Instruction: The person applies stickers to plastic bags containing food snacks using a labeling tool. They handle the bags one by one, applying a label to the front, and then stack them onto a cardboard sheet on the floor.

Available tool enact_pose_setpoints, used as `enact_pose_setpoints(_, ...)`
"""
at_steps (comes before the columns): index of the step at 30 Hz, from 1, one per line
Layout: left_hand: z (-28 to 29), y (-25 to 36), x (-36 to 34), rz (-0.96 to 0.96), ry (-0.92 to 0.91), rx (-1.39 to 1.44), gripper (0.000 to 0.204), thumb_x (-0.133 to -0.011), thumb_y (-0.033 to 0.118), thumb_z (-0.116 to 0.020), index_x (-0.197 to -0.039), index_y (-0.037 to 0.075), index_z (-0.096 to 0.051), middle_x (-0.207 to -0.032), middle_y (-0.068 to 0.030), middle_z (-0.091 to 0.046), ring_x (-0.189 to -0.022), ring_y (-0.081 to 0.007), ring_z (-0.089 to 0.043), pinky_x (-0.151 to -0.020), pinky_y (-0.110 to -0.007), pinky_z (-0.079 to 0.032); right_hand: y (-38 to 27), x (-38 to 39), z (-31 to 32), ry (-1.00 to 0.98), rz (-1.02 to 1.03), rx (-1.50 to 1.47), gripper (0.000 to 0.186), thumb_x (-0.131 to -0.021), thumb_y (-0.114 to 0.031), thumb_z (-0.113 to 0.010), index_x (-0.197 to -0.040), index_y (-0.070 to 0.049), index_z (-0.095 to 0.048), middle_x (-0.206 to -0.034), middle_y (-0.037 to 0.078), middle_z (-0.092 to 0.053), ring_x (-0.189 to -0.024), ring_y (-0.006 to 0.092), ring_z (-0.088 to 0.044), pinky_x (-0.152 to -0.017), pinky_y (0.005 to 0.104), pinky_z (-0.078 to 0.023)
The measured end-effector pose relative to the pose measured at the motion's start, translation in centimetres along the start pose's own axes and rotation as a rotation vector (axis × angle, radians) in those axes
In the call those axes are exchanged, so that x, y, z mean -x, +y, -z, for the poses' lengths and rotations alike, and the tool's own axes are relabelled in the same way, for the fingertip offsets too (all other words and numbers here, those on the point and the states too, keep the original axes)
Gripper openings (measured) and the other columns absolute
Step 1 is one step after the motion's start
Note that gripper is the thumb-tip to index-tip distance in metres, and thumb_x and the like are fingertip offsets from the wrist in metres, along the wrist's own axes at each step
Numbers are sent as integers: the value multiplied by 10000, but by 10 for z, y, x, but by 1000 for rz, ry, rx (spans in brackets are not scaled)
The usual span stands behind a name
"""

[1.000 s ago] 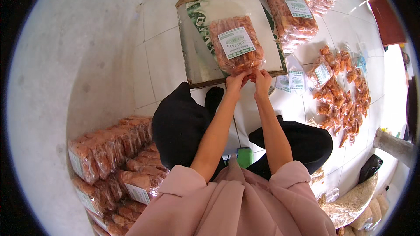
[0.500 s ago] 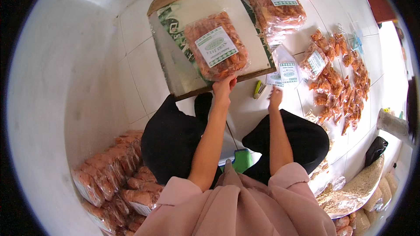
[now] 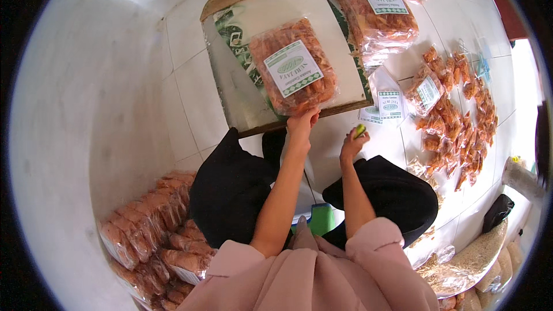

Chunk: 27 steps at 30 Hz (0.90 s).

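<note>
A clear plastic bag of orange-brown snacks (image 3: 315, 80) with a white and green label lies on the low board-topped table (image 3: 242, 116) before me. My left hand (image 3: 300, 126) is closed on the bag's near end, at the table's front edge. To the right, over the floor tiles, my right hand (image 3: 352, 145) is closed round a small lime-green stapler (image 3: 360, 131), whose end sticks out above the fingers. Just beyond that hand, white and green printed labels (image 3: 390, 106) lie on the floor beside the table.
Packed snack bags (image 3: 383, 20) are stacked right of the table. Strings of small snack packets (image 3: 452, 132) spread over the floor at right. More bags (image 3: 144, 219) are piled by the wall at lower left. A large clear sack (image 3: 466, 262) of pale pieces leans at lower right.
My right hand has picked up the stapler from the floor and drawn it slightly left and nearer. My left hand still grips the bag's end. The whole view has shifted a little.
</note>
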<state>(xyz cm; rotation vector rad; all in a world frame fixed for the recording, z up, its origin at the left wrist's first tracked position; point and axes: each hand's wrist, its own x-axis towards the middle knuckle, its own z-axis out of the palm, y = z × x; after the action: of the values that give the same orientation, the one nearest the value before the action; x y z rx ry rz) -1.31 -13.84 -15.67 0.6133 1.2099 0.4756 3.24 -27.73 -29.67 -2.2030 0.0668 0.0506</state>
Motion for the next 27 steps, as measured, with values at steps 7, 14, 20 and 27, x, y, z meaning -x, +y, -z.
enact_pose_setpoints(7, 8, 6, 14, -29, -38, 44, 125, -669, 69, -667, -755, 8, -600, -664, -12, -575, -545, -75, -515, -500, -182, -391, -127, 29, 73, -630, -285, -673, 354, -894, -360, -419, -1095, -69, -399, -793, 34, -486, -620, 95, -478, -538, 217, -404)
enact_pose_setpoints(14, 13, 14, 28, -22, -15, -240, 168, -669, 149, -678, -730, 10, -607, -639, -17, -552, -519, -92, -473, -478, -215, -361, -168, 18, 73, -900, -368, -527, 368, -809, -365, -552, -984, -41, -545, -793, 23, -520, -703, 106, -514, -553, 234, -416)
enact_pose_setpoints(20, 18, 14, 33, -85, -31, -155, 176, -676, 154, -665, -745, 2, -609, -689, -29, -558, -574, -94, -485, -501, -233, -369, -175, 20, 67, -929, -432, -565, 400, -752, -375, -625, -949, -31, -570, -793, 21, -525, -712, 116, -517, -566, 252, -422)
enact_pose_setpoints(27, 16, 13, 33, -94, -19, -184, 152, -658, 146, -676, -678, 24, -589, -621, -12, -534, -529, -90, -461, -477, -228, -339, -178, 13, 62, -912, -439, -514, 364, -774, -363, -600, -966, -56, -562, -816, 20, -531, -760, 123, -514, -620, 266, -428)
